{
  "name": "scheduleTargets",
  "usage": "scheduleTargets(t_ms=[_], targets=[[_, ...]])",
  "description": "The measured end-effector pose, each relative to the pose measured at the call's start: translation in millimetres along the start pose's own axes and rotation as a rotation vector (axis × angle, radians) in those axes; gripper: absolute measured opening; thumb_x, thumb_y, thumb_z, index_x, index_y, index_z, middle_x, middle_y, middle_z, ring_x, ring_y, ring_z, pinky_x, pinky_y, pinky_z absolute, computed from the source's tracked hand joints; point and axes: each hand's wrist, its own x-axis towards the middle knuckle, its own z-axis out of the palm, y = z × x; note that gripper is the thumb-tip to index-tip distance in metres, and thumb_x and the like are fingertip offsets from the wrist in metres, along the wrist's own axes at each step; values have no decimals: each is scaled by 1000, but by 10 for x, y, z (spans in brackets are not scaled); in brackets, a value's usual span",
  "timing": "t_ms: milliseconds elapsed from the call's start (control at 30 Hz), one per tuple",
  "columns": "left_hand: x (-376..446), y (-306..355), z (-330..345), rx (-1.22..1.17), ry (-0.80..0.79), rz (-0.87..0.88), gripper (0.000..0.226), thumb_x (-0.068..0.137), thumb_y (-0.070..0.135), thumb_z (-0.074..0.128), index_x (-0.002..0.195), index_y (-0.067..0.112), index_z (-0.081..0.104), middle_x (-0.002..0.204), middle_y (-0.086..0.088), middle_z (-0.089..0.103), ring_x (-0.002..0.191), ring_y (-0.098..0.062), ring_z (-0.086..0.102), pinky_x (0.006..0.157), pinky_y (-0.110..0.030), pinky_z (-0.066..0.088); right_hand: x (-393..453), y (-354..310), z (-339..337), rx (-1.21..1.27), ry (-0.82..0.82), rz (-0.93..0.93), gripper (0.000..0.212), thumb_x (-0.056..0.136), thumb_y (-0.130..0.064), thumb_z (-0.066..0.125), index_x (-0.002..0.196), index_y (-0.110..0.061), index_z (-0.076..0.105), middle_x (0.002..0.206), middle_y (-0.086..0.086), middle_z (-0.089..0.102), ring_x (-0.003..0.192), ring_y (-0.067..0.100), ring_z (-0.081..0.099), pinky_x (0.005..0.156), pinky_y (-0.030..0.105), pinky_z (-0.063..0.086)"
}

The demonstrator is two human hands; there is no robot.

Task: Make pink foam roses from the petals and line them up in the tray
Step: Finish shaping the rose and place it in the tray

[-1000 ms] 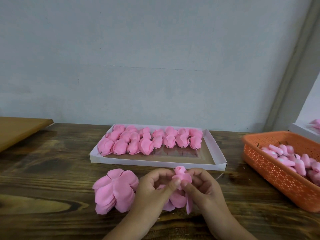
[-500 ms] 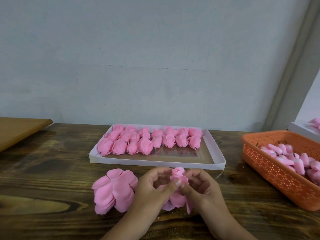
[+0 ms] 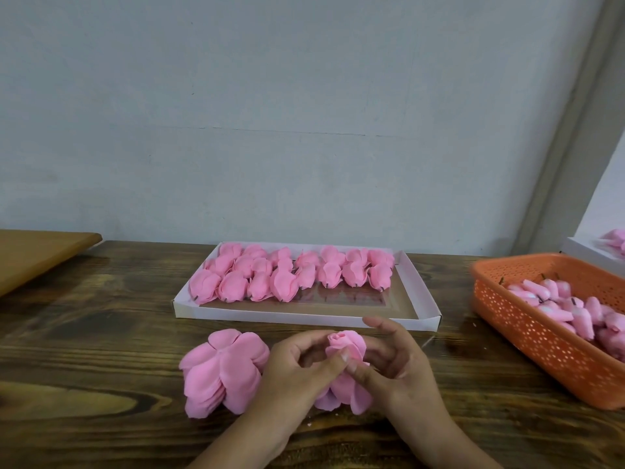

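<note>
Far left there's a wooden board (image 3: 37,255) poking in over the dark wood surface (image 3: 84,333). Next, a stack of loose pink petals (image 3: 221,370) lies right beside the left hand (image 3: 297,370). Both hands are together, the left hand and the right hand (image 3: 399,370) pinching a half-made rose (image 3: 345,346), its lower petals hanging down. Behind them the white tray (image 3: 304,314) has finished roses (image 3: 291,272) in rows along its back part. At the right, an orange basket (image 3: 541,340) holds pink buds (image 3: 575,309).

Half-wrapped pink rose (image 3: 345,346) upright before tray (image 3: 304,314) of finished roses (image 3: 291,272).
</note>
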Motion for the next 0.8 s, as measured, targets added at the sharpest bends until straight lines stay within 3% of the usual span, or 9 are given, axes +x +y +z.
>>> scheduleTargets(t_ms=[233, 367, 467, 567, 633, 700, 800], targets=[[8, -25, -11, -9, 32, 74, 15, 90, 5, 71, 96, 13, 82, 93, -6, 80, 90, -14, 76, 72, -19, 55, 9, -4, -24, 39, -1, 43, 61, 68, -6, 80, 123, -9, 54, 105, 13, 76, 98, 28, 73, 79, 30, 59], [27, -29, -6, -41, 77, 74, 14, 90, 6, 71, 97, 12, 81, 93, -6, 80, 91, -18, 76, 71, -20, 57, 18, 14, -26, 42, -17, 104, 55, 73, -7, 81, 122, -8, 57, 108, 11, 76, 101, 30, 72, 82, 33, 59], [47, -24, -27, -52, 167, 83, 12, 90, 7, 72, 98, 11, 80, 91, -6, 80, 92, -22, 75, 75, -27, 61, 28, 30, -23, 53, -6, 182, 44, 81, -5, 79, 120, -8, 59, 103, 12, 76, 92, 24, 74, 73, 29, 58], [69, -28, -51, -44, 210, 90, 14, 91, 8, 71, 103, 7, 78, 95, -9, 80, 99, -30, 74, 92, -45, 59, 38, 51, -37, 51, 39, 249, 33, 86, -2, 74, 115, -8, 61, 93, 13, 77, 76, 19, 71, 62, 29, 56], [81, -40, -69, 26, 221, 113, 13, 90, 9, 72, 102, 10, 79, 95, -6, 80, 99, -26, 74, 95, -51, 57, 43, 53, -50, 61, 78, 260, 29, 86, -2, 72, 112, -8, 62, 90, 14, 77, 71, 21, 69, 58, 29, 55], [69, -60, -72, 121, 217, 166, 15, 89, 9, 74, 99, 17, 81, 96, 1, 80, 98, -19, 74, 92, -49, 58, 40, 37, -60, 72, 120, 234, 26, 86, -3, 72, 109, -8, 63, 86, 14, 76, 69, 21, 70, 56, 27, 55], [44, -90, -57, 282, 215, 274, 26, 85, 12, 78, 96, 36, 81, 99, 14, 77, 99, -7, 71, 85, -28, 59, 27, -4, -64, 85, 177, 164, 24, 84, -4, 74, 106, -9, 65, 78, 11, 74, 69, 22, 71, 55, 27, 56]])
